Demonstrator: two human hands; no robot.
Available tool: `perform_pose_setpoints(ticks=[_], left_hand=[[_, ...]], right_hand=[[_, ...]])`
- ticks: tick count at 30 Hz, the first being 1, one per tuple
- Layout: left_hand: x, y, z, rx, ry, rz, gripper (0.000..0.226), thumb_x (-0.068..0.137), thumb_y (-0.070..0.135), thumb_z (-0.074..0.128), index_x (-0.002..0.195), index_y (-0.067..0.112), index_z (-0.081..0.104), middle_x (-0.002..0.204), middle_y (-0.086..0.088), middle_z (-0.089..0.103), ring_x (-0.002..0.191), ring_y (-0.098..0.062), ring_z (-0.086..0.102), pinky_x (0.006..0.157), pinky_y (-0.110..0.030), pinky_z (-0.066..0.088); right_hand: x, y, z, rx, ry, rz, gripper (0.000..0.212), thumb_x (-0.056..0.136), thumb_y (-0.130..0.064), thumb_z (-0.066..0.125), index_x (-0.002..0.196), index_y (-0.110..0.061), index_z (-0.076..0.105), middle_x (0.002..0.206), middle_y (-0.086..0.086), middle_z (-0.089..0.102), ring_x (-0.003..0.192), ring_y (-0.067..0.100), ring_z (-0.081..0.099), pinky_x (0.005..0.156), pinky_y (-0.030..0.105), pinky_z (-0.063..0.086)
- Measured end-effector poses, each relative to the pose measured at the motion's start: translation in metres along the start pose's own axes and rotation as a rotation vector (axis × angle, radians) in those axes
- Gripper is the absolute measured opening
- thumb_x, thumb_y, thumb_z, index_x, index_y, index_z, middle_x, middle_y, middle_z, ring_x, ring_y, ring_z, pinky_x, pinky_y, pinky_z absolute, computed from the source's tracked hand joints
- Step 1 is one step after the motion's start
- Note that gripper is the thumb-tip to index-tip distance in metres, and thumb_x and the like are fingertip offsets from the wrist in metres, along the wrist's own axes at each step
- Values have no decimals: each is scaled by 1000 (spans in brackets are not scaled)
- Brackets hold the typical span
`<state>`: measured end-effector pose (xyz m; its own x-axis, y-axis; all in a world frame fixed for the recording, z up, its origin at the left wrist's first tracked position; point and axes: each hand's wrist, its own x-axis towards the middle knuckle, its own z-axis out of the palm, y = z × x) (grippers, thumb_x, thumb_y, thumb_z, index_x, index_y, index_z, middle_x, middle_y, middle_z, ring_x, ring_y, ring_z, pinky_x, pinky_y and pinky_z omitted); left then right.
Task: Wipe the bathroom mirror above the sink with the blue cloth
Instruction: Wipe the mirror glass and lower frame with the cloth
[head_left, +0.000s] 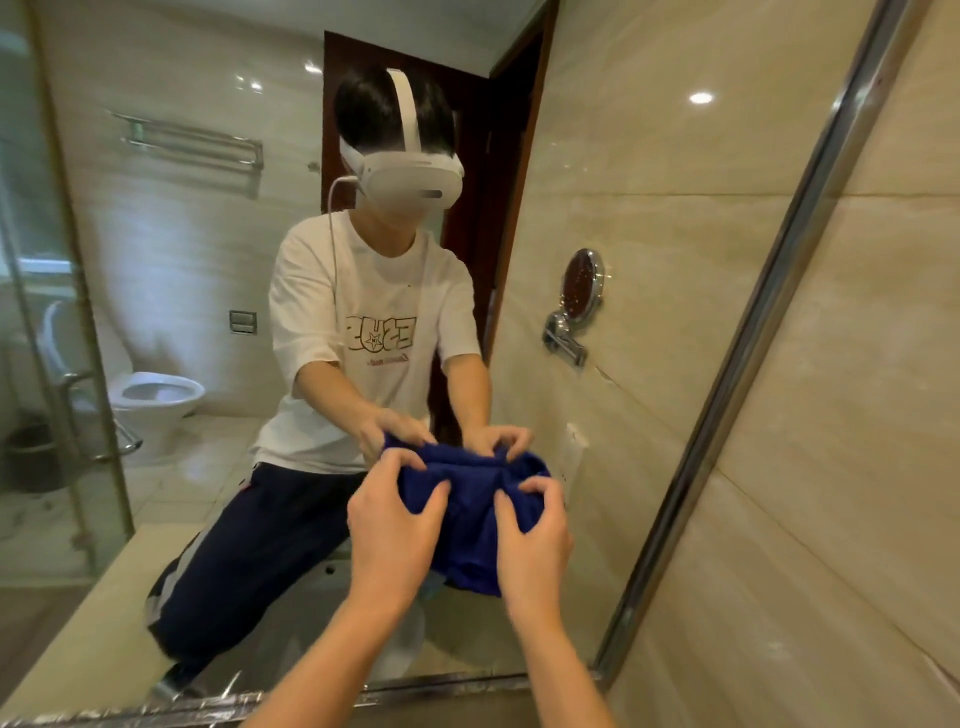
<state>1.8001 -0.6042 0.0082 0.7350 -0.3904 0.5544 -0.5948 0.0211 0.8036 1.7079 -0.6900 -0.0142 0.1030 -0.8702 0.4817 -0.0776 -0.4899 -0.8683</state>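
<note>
Both hands held the blue cloth (475, 514) bunched against the mirror (597, 467), lower centre of frame. Left hand (392, 525) & right hand (535, 540) each had fingers curled into the fabric, grip tight on it. Mirror's metal frame (753, 364) ran diagonally at right.

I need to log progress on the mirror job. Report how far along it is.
Done: nothing on the large wall mirror shows as wiped. In hand: the left hand and right hand both grip the bunched dark blue cloth close to the glass; contact cannot be judged. Left: wiping the mirror.
</note>
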Motion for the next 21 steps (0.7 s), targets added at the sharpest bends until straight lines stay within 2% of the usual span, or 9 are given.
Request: perform_pose_setpoints(ticks=[2, 4, 7, 9, 12, 14, 15, 18, 21], left_hand=[[-1, 7, -3, -63, -6, -9, 26, 78, 12, 79, 88, 22, 57, 86, 12, 63, 85, -6, 61, 76, -20, 42], [14, 32, -8, -151, 29, 21, 25, 79, 17, 78, 89, 26, 57, 89, 16, 63, 89, 2, 59, 77, -14, 41], [49, 84, -18, -249, 76, 131, 23, 81, 24, 77, 94, 26, 58, 94, 16, 63, 92, 5, 57, 80, -6, 39], [72, 111, -23, -257, 123, 215, 24, 81, 24, 76, 96, 23, 58, 98, 13, 62, 92, 5, 56, 80, -2, 37], [92, 110, -24, -178, 140, 279, 24, 81, 23, 74, 97, 22, 55, 102, 9, 61, 92, -2, 56, 83, -9, 41], [88, 84, -21, -88, 124, 273, 23, 81, 24, 73, 94, 23, 55, 99, 9, 61, 91, -9, 58, 84, -27, 48], [79, 67, -19, -34, 107, 275, 22, 82, 25, 73, 93, 23, 55, 95, 9, 61, 88, -11, 57, 80, -30, 47], [35, 11, -18, 89, 2, 235, 21, 82, 24, 73, 91, 24, 54, 88, 12, 61, 80, -8, 54, 69, -25, 39], [-7, -42, -25, 87, -82, 79, 25, 81, 20, 74, 87, 30, 52, 84, 14, 62, 79, -7, 59, 69, -24, 43]], right_hand=[[2, -7, -9, 2, 18, 3, 23, 86, -15, 71, 89, -30, 53, 94, -10, 62, 91, 7, 59, 88, 38, 48], [20, -38, -18, 38, 82, -110, 23, 84, -11, 72, 91, -26, 55, 95, -8, 63, 92, 6, 59, 86, 26, 46], [57, -102, -33, 128, 105, -234, 27, 86, -12, 71, 106, -20, 55, 99, -17, 58, 90, -15, 54, 77, 4, 40], [78, -134, -39, 146, 111, -276, 35, 87, -15, 71, 115, -19, 50, 100, -20, 53, 87, -20, 51, 72, 0, 40], [91, -142, -26, 99, 95, -281, 33, 88, -19, 69, 111, -23, 46, 97, -20, 53, 86, -9, 55, 71, 7, 43], [82, -117, -8, 48, 123, -266, 29, 86, -20, 68, 104, -24, 46, 95, -16, 57, 83, 0, 56, 74, 18, 41], [72, -97, 2, 18, 145, -262, 26, 85, -22, 66, 101, -25, 45, 97, -10, 59, 85, 8, 57, 74, 22, 39], [17, -28, 25, -87, 121, -106, 26, 88, -19, 64, 98, -26, 41, 104, 6, 60, 89, 25, 57, 68, 23, 30], [-35, 14, 33, -117, -22, 110, 23, 92, -19, 61, 98, -27, 40, 105, 6, 59, 94, 28, 59, 71, 26, 32]])
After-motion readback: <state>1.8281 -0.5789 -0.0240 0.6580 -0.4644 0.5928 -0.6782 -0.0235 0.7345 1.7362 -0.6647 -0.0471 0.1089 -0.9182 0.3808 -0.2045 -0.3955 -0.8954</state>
